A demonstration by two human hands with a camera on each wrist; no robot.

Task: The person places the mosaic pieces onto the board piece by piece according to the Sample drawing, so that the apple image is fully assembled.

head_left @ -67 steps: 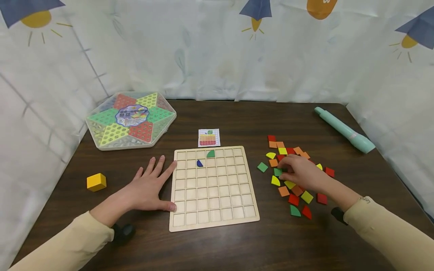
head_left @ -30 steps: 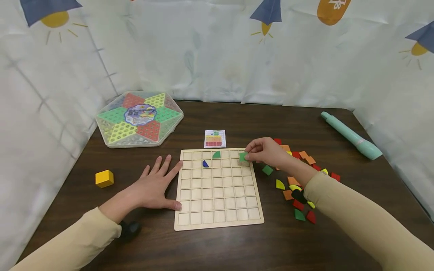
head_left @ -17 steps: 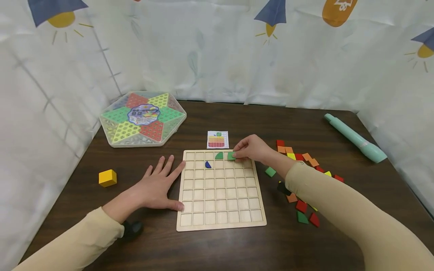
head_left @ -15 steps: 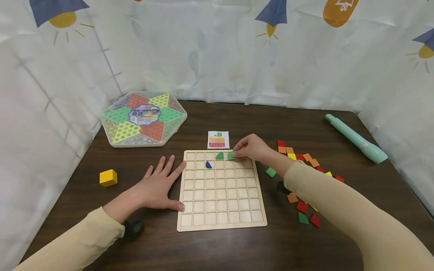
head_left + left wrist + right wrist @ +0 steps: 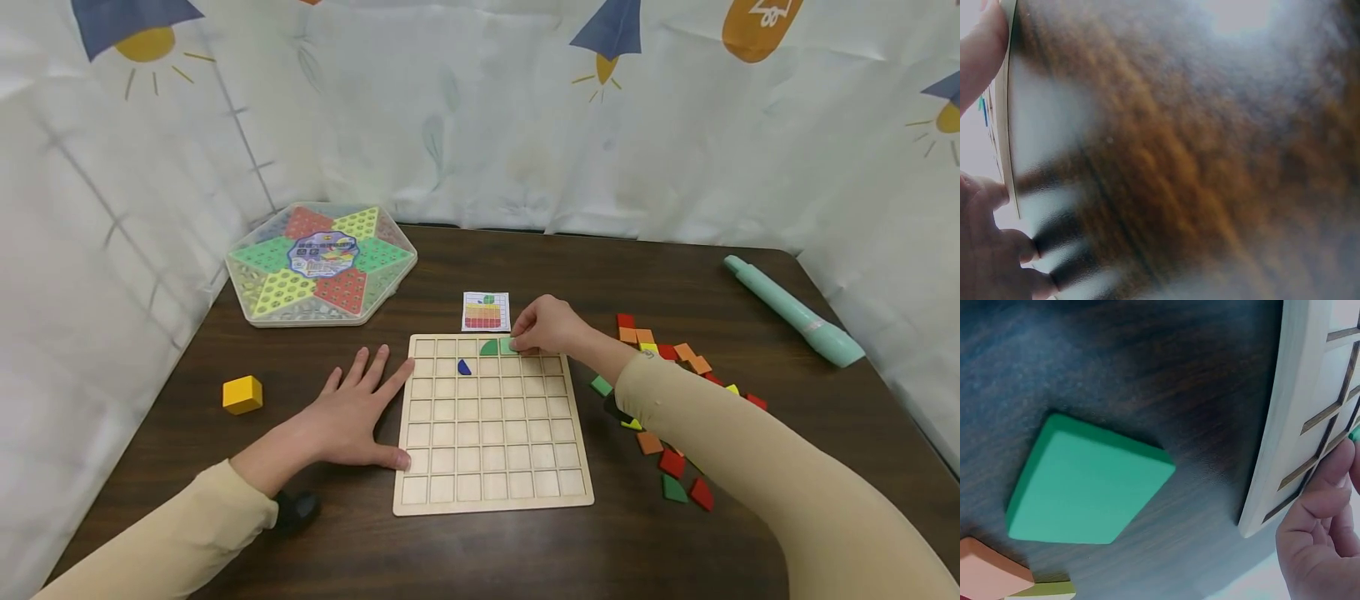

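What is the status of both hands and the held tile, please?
Left hand touching left edge of board. Right hand pinching green square tile, top row, beside green quarter-circle. Loose tiles right of board; nothing apparently blocking.

Your left hand [image 5: 341, 429] lies with fingers spread, thumb and index finger touching the left edge of the wooden grid board [image 5: 492, 458]. Your right hand [image 5: 551, 325] pinches a green square tile [image 5: 507, 346] at the top row, directly right of a green quarter-round tile [image 5: 489, 348]. A blue tile [image 5: 464, 367] sits in the second row. The printed card [image 5: 486, 312] lies just beyond the board. Loose tiles [image 5: 672, 463] lie to the right, partly hidden by your right sleeve [image 5: 720, 433]. A hexagonal box [image 5: 323, 260] lies rear left; a yellow block [image 5: 242, 395], left; a teal tube [image 5: 795, 312], rear right.
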